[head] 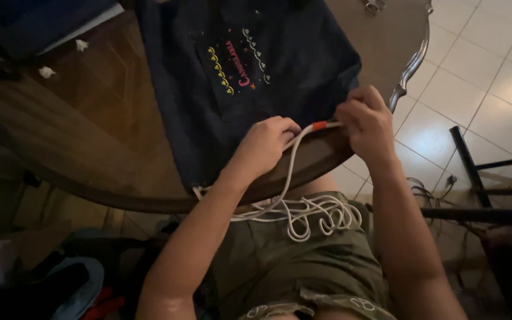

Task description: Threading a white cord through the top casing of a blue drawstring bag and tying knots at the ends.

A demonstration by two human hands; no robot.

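Centre frame, at the near edge of the wooden table (90,130): left hand (266,145) closed around white cord (291,172); right hand (370,121) pinching the cord's orange tip (319,125) against the dark blue bag (268,77). Below, loose cord coiled on the lap.

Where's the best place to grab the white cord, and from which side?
Grip the white cord just behind its orange-wrapped tip, coming from the left. There it runs taut and straight between the left hand and right hand; the rest lies tangled on the lap.

Bare arms, olive shorts (291,261) with embroidered hem.
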